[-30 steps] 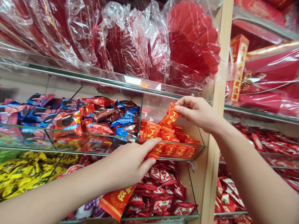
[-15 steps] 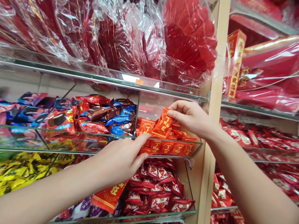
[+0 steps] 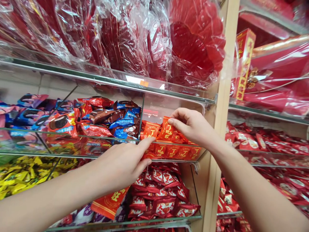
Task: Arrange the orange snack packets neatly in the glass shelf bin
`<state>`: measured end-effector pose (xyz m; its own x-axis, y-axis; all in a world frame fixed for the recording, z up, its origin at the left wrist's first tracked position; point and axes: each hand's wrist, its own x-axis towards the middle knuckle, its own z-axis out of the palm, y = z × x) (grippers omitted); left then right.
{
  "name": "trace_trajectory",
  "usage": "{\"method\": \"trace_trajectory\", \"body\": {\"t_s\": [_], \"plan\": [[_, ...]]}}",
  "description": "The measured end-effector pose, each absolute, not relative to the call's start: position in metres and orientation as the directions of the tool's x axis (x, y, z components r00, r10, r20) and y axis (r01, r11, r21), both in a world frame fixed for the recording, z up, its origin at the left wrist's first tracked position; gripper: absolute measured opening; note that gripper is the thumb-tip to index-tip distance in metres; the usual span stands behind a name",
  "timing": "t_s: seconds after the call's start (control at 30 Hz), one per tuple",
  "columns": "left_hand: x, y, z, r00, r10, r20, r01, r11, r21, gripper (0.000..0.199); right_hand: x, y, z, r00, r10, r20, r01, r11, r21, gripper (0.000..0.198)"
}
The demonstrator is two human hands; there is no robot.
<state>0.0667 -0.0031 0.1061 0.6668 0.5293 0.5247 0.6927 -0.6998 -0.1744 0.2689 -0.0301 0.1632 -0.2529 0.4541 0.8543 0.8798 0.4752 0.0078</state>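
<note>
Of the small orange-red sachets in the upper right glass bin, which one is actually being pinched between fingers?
The orange sachet at the top of the pile, pinched by the right hand and lifted above the rest, which lie loose in the glass bin.

The left hand (image 3: 123,162) covers most of a red packet (image 3: 109,203), whose lettering is cut short by the fingers. Both forearms run off the bottom edge. The yellow sweets (image 3: 21,174) at the left edge blur behind the glass shelf (image 3: 72,154).

Glass shelves (image 3: 108,80) — pale wooden upright (image 3: 220,129) — bright light.
</note>
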Motion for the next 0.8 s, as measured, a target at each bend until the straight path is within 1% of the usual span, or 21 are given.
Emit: {"method": "trace_trajectory", "body": {"t_s": [0.07, 0.13, 0.23, 0.3, 0.43, 0.53, 0.63, 0.7, 0.73, 0.8], "plan": [[0.066, -0.003, 0.109, 0.666, 0.510, 0.544, 0.689, -0.700, -0.186, 0.050, 0.263, -0.029, 0.161, -0.258, 0.456, 0.852, 0.867, 0.498, -0.004, 0.012], [0.065, -0.002, 0.114, 0.658, 0.507, 0.556, 0.691, -0.700, -0.180, 0.060, 0.257, -0.028, 0.160, -0.271, 0.464, 0.843, 0.852, 0.524, -0.014, 0.012], [0.063, -0.002, 0.121, 0.639, 0.548, 0.540, 0.701, -0.704, -0.115, 0.071, 0.255, -0.029, 0.159, -0.307, 0.477, 0.824, 0.841, 0.541, 0.000, 0.014], [0.062, -0.003, 0.123, 0.630, 0.579, 0.517, 0.711, -0.698, -0.084, 0.072, 0.256, -0.031, 0.159, -0.332, 0.493, 0.804, 0.846, 0.533, 0.023, 0.013], [0.060, -0.003, 0.123, 0.631, 0.593, 0.500, 0.714, -0.697, -0.075, 0.073, 0.261, -0.037, 0.161, -0.347, 0.537, 0.769, 0.879, 0.473, 0.066, 0.012], [0.060, -0.002, 0.127, 0.618, 0.606, 0.501, 0.707, -0.707, -0.017, 0.074, 0.264, -0.038, 0.163, -0.358, 0.560, 0.747, 0.885, 0.459, 0.080, 0.012], [0.063, -0.001, 0.142, 0.609, 0.662, 0.436, 0.715, -0.696, 0.058, 0.078, 0.265, -0.034, 0.165, -0.340, 0.582, 0.739, 0.889, 0.455, 0.050, 0.011], [0.064, 0.000, 0.154, 0.623, 0.685, 0.378, 0.718, -0.693, 0.073, 0.081, 0.264, -0.030, 0.165, -0.330, 0.600, 0.729, 0.893, 0.449, 0.034, 0.010], [0.065, 0.000, 0.160, 0.636, 0.687, 0.351, 0.712, -0.698, 0.077, 0.080, 0.263, -0.028, 0.165, -0.333, 0.607, 0.722, 0.892, 0.451, 0.033, 0.009], [0.065, 0.001, 0.168, 0.651, 0.689, 0.319, 0.710, -0.701, 0.068, 0.071, 0.261, -0.025, 0.164, -0.350, 0.618, 0.704, 0.887, 0.460, 0.037, 0.008]]}}
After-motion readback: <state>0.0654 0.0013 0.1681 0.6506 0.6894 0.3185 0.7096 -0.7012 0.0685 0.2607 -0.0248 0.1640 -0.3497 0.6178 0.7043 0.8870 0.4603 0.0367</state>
